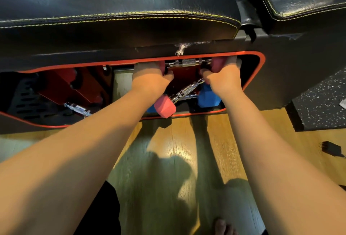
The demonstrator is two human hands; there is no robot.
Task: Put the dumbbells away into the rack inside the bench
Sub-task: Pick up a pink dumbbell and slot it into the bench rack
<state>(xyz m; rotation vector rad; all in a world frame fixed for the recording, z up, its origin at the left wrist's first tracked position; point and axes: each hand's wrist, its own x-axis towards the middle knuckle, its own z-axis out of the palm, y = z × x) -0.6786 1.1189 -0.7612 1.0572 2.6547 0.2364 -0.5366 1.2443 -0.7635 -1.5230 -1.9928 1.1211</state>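
Both hands' grip holds pink dumbbell (188, 62); no writing readable.

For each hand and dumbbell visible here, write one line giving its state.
Left hand: grips one pink end of the held dumbbell.
Right hand: grips the other end.
Held dumbbell: level, high in the bench opening.
Second pink dumbbell: tilted, lower down.
Blue dumbbell: inside, partly hidden.

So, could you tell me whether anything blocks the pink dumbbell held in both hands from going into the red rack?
Nothing visible does. The left hand and right hand hold the dumbbell by its ends, inside the bench opening, above the red rack. Another pink dumbbell lies lower, nearer the floor.
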